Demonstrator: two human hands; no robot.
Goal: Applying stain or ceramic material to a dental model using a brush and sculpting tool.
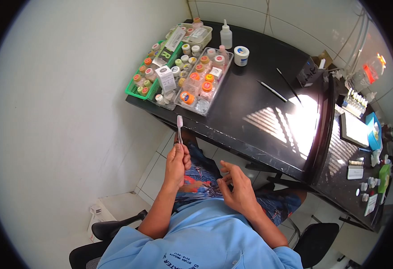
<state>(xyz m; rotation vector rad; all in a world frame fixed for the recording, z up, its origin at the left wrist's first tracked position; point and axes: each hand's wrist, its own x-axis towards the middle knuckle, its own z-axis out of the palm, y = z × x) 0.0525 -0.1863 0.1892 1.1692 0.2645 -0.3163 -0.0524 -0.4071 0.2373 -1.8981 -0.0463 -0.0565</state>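
In my left hand (177, 167) a toothbrush (180, 127) stands upright, its bristled head at the top. The fingers wrap round its handle in front of the black table's near edge. My right hand (238, 188) hovers over my lap with its fingers bent and apart, and nothing shows in it. Beyond the toothbrush, a clear tray (204, 111) holds several small jars with orange, tan and white lids. Beside it stand a green basket (131, 91) of similar jars and a small white box (165, 79).
On the black table (245, 89) stand a white squeeze bottle (226, 36) and a white tub (241, 56). A white pen (273, 91) and a thin dark stick (289, 86) lie further right. A side table carries a blue container (373, 131). A white wall (71, 98) rises at left.
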